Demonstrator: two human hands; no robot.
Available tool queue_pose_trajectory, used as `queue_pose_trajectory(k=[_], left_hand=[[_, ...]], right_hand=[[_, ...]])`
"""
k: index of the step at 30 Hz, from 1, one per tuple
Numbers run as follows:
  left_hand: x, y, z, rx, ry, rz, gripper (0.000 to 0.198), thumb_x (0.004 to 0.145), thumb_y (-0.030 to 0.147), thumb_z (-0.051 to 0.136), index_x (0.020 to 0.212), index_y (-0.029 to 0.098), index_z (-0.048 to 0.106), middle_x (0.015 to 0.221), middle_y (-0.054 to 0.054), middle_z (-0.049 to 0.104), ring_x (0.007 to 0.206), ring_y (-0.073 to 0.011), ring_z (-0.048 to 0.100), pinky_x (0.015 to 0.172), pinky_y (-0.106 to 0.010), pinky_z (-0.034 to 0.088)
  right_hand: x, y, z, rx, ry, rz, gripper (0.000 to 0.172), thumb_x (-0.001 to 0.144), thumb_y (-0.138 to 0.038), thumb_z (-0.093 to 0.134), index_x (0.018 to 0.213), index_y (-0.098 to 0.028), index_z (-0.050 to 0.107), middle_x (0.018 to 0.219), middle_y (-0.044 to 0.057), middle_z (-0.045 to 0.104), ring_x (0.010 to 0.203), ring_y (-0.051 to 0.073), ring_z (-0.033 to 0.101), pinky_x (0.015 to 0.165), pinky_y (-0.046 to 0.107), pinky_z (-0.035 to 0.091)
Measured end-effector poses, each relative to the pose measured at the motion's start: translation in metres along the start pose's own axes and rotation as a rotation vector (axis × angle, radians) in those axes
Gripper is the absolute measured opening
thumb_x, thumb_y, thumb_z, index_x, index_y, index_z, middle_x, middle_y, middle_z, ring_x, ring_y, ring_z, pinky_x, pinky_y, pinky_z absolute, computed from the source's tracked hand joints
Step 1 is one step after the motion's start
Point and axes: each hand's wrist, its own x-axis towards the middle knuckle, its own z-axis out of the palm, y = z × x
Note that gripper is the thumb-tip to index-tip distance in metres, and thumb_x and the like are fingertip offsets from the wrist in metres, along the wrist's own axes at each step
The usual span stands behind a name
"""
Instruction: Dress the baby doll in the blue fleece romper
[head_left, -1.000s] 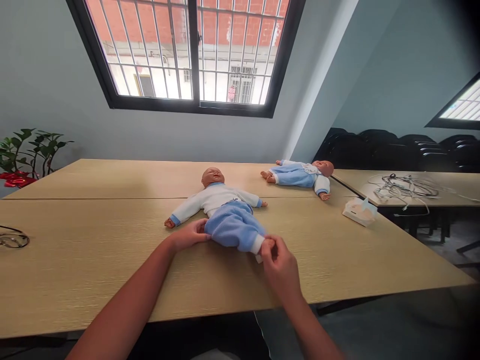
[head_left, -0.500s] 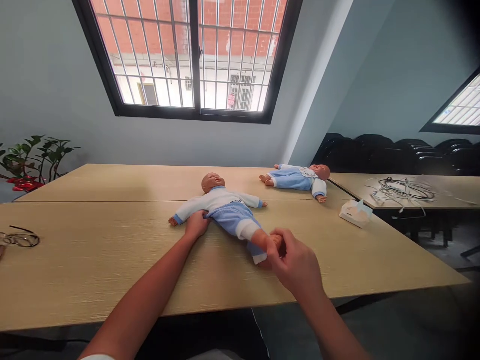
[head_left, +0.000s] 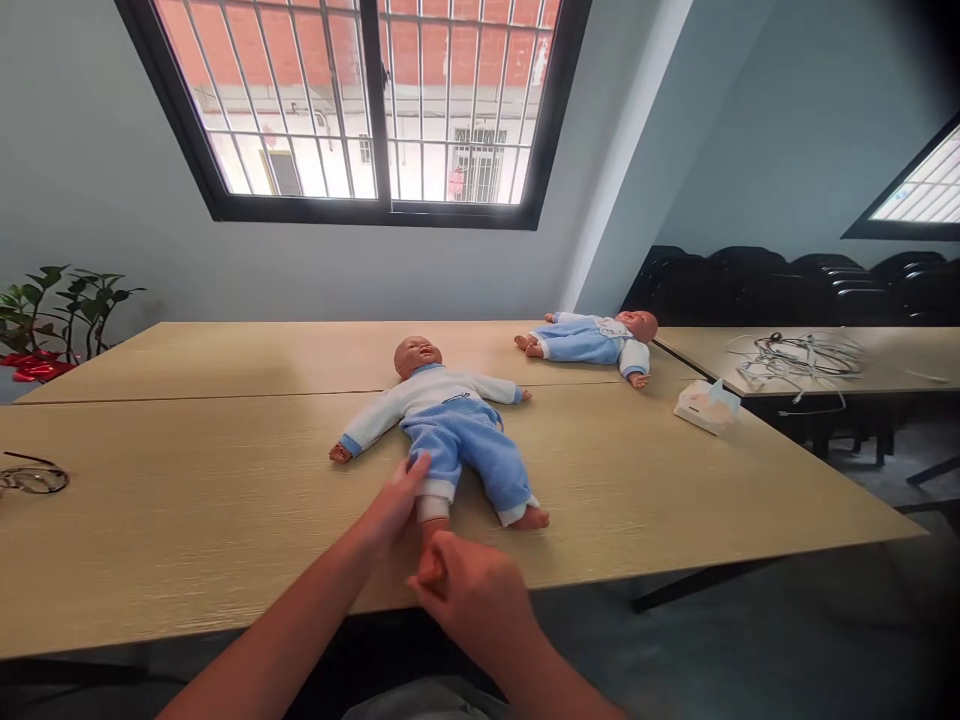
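Observation:
A baby doll (head_left: 450, 420) in a white top and blue trousers lies on its back on the table, head away from me. My right hand (head_left: 480, 595) is closed around the foot of its left-side leg, close to the table's front edge. Against the same leg, my left hand (head_left: 394, 505) holds the trouser leg (head_left: 433, 465) near the cuff, thumb on top; its other fingers are mostly hidden. The doll's other leg rests on the table, its bare foot (head_left: 531, 518) pointing right. Both its arms are spread out sideways.
A second doll (head_left: 589, 338) in similar clothes lies at the back right. A tissue box (head_left: 707, 407) stands right of centre. Glasses (head_left: 34, 478) lie at the left edge. Tangled white cables (head_left: 802, 358) cover part of another table. A potted plant (head_left: 60, 310) is at far left.
My right hand has moved left and the held leg now lies straight and lower, apart from the other leg. My left hand has slid from the doll's waist down to the trouser leg.

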Motion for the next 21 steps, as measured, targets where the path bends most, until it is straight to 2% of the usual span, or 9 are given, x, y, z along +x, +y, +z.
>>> queue_pose_trajectory(k=[2,5,8,11,13,15,16,18,21], left_hand=[[-0.023,0.003,-0.002,-0.053,-0.084,-0.104,0.059,0.092,0.063,0.064,0.132,0.021,0.055,0.114,-0.01,0.073,0.089,-0.0232,0.073,0.081,-0.038,0.062],[-0.032,0.014,-0.026,0.098,-0.053,-0.099,0.065,0.09,0.06,0.067,0.136,0.017,0.053,0.113,-0.012,0.074,0.089,-0.0244,0.073,0.079,-0.038,0.061],[-0.023,0.025,-0.063,0.324,-0.011,0.027,0.069,0.09,0.059,0.066,0.142,0.015,0.052,0.128,-0.015,0.071,0.111,-0.0301,0.071,0.093,-0.04,0.058],[-0.027,0.029,-0.082,0.528,0.121,0.148,0.07,0.09,0.052,0.067,0.148,0.018,0.048,0.144,-0.016,0.062,0.132,-0.0324,0.061,0.107,-0.044,0.051],[-0.044,0.026,-0.076,0.699,0.284,0.299,0.068,0.091,0.049,0.067,0.148,0.018,0.047,0.148,-0.018,0.058,0.137,-0.0353,0.055,0.112,-0.051,0.046],[-0.068,0.018,-0.057,0.87,0.392,0.5,0.057,0.092,0.046,0.066,0.14,0.019,0.054,0.142,-0.017,0.061,0.134,-0.0372,0.056,0.113,-0.055,0.044],[-0.082,0.012,-0.045,0.931,0.381,0.574,0.046,0.094,0.045,0.065,0.133,0.022,0.058,0.134,-0.015,0.066,0.128,-0.0361,0.06,0.11,-0.054,0.046],[-0.107,-0.002,-0.022,0.997,0.271,0.604,0.027,0.095,0.046,0.066,0.115,0.028,0.064,0.111,-0.009,0.072,0.105,-0.0311,0.069,0.092,-0.046,0.055],[-0.128,-0.021,-0.002,1.016,0.239,0.605,0.036,0.093,0.046,0.071,0.123,0.029,0.061,0.116,-0.009,0.072,0.104,-0.0311,0.07,0.087,-0.044,0.057]], right_hand=[[0.001,-0.013,0.014,0.064,-0.072,-0.02,0.017,0.092,-0.035,0.072,0.087,-0.023,0.061,0.074,0.002,0.071,0.065,0.021,0.066,0.058,0.029,0.035],[0.006,-0.016,0.009,0.191,-0.101,0.028,0.02,0.092,-0.04,0.072,0.101,-0.024,0.066,0.079,0.003,0.071,0.069,0.023,0.066,0.062,0.031,0.04],[0.016,0.014,-0.015,0.274,0.09,0.245,0.02,0.1,-0.039,0.057,0.109,-0.023,0.066,0.083,0.005,0.069,0.078,0.024,0.065,0.075,0.036,0.048],[0.024,0.057,-0.028,0.325,0.339,0.448,0.029,0.094,-0.044,0.057,0.109,-0.021,0.065,0.109,0.013,0.068,0.106,0.031,0.062,0.099,0.048,0.048],[0.027,0.072,-0.023,0.558,0.317,0.606,0.041,0.089,-0.051,0.063,0.117,-0.021,0.062,0.124,0.015,0.065,0.117,0.033,0.059,0.106,0.052,0.046],[0.027,0.07,-0.01,0.941,0.194,0.748,0.05,0.089,-0.055,0.064,0.127,-0.023,0.058,0.132,0.014,0.065,0.12,0.031,0.061,0.106,0.051,0.048],[0.027,0.064,-0.003,1.129,0.143,0.793,0.051,0.09,-0.056,0.064,0.129,-0.024,0.057,0.133,0.012,0.066,0.121,0.03,0.062,0.106,0.049,0.049],[0.025,0.044,0.01,1.407,0.12,0.828,0.046,0.091,-0.055,0.066,0.124,-0.025,0.057,0.128,0.009,0.069,0.122,0.027,0.064,0.107,0.045,0.049],[0.026,0.018,0.022,1.583,0.138,0.825,0.034,0.09,-0.05,0.07,0.11,-0.025,0.057,0.114,0.006,0.072,0.114,0.024,0.067,0.105,0.04,0.05]])
